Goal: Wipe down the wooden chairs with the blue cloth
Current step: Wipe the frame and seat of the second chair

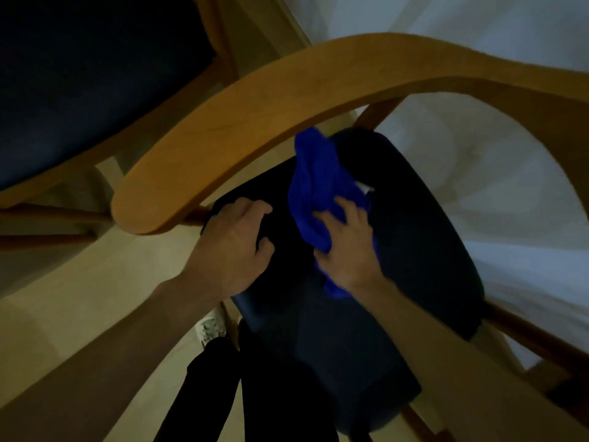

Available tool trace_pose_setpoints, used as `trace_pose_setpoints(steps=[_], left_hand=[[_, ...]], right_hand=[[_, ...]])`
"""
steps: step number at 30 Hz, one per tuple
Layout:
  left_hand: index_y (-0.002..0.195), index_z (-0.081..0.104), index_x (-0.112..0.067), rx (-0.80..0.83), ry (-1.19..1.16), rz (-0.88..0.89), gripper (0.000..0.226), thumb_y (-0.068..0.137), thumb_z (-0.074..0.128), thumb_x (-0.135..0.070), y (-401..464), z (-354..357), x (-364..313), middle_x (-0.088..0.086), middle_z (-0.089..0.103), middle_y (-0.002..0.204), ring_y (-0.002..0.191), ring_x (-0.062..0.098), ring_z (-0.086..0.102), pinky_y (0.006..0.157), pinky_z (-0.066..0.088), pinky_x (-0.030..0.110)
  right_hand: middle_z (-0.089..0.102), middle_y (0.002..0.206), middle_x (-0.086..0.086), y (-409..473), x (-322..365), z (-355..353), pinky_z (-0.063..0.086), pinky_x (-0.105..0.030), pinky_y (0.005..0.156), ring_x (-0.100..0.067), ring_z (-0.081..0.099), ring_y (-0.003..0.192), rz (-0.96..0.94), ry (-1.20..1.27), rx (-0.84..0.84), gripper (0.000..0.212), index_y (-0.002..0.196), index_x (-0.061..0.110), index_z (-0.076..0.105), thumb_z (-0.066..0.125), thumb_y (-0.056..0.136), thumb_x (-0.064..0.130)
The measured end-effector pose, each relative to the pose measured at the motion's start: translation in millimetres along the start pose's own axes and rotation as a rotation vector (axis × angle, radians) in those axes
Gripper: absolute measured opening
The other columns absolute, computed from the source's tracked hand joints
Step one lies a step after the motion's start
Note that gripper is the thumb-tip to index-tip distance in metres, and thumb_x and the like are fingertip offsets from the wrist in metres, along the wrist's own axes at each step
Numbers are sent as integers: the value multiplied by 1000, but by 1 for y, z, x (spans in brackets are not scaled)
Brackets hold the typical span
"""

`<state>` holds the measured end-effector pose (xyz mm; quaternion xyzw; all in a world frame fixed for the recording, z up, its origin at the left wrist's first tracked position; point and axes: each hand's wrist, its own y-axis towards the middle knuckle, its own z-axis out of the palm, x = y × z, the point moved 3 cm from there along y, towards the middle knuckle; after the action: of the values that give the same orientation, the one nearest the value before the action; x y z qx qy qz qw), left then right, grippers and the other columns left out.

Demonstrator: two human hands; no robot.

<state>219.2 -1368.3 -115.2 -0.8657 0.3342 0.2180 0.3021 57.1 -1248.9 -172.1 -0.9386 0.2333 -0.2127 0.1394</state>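
A wooden chair fills the view, its curved backrest rail [287,100] arching over a dark padded seat [414,234]. The blue cloth [318,183] lies bunched on the seat near its back. My right hand [347,247] rests on the cloth's near end, fingers curled into the fabric and holding it. My left hand [236,244] sits on the seat's left edge just under the end of the rail, fingers bent over the cushion. The scene is dim.
A second wooden chair with a dark seat [89,74] stands at the upper left. White fabric [478,148] hangs at the right behind the chair. Below are pale floor [95,275], my dark trouser legs [255,393] and a light shoe [212,328].
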Motion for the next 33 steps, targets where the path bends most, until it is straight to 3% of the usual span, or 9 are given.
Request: trace_pose_setpoints(steps=[5, 7, 9, 11, 13, 16, 22, 30, 33], left_hand=[[130, 51, -10, 14, 80, 1, 46, 85, 63, -16, -5, 0, 7, 8, 50, 125, 117, 27, 48, 97, 41, 47], [130, 50, -10, 24, 111, 5, 48, 84, 63, -17, 0, 2, 9, 8, 49, 127, 118, 27, 47, 97, 41, 45], [130, 49, -10, 1, 154, -4, 50, 83, 64, -18, 7, 3, 11, 10, 47, 128, 118, 28, 46, 98, 42, 43], [130, 49, -9, -39, 187, -19, 51, 82, 64, -18, 14, 2, 12, 12, 45, 129, 118, 29, 44, 97, 40, 42], [130, 49, -8, -58, 198, -13, 51, 82, 64, -18, 18, 3, 11, 13, 45, 129, 118, 30, 43, 97, 39, 42], [129, 49, -9, -65, 194, 7, 50, 82, 62, -17, 18, 4, 11, 11, 45, 128, 118, 28, 43, 96, 39, 39], [130, 50, -8, -44, 200, 30, 52, 81, 65, -14, 7, 5, 11, 13, 47, 130, 120, 28, 45, 99, 40, 42], [130, 50, -2, -40, 133, 31, 54, 78, 62, 6, -9, 1, 10, 15, 54, 128, 119, 31, 51, 99, 42, 42], [134, 48, -2, -48, 118, 72, 56, 80, 61, 3, -3, 0, 5, 14, 53, 130, 119, 29, 50, 100, 42, 43]], right_hand=[[52, 125, 1, -29, -7, -8, 41, -41, 104, -15, 41, 122, -110, 300, 74, 41, 114, 18, 65, 76, 74, 19], [51, 109, 14, -10, -17, -32, 39, -22, 101, 1, 43, 108, -65, 466, -68, 34, 105, 15, 66, 76, 73, 14], [44, 118, 12, 19, -28, -59, 28, -4, 95, 5, 38, 107, 26, 453, -261, 45, 116, 18, 62, 74, 73, 21], [43, 135, 1, 54, -38, -77, 31, -12, 103, -6, 39, 119, 71, 384, -354, 53, 128, 22, 56, 72, 77, 29], [36, 149, -8, 83, -45, -78, 36, -43, 111, -25, 36, 134, 136, 244, -291, 59, 137, 27, 48, 66, 84, 45], [13, 161, -7, 101, -41, -49, 19, -60, 115, -30, 14, 147, 268, 142, -138, 66, 146, 36, 36, 55, 88, 61], [45, 142, -6, 59, -8, -9, 37, -51, 105, -30, 45, 126, 51, 81, -181, 42, 113, 20, 61, 71, 75, 32], [48, 135, 4, -61, 17, 48, 30, -55, 111, -17, 42, 127, -295, 337, 87, 25, 101, 27, 69, 76, 77, 29], [54, 130, 0, -42, 8, 13, 37, -37, 109, -16, 47, 120, -256, 478, -54, 25, 100, 18, 72, 75, 76, 16]])
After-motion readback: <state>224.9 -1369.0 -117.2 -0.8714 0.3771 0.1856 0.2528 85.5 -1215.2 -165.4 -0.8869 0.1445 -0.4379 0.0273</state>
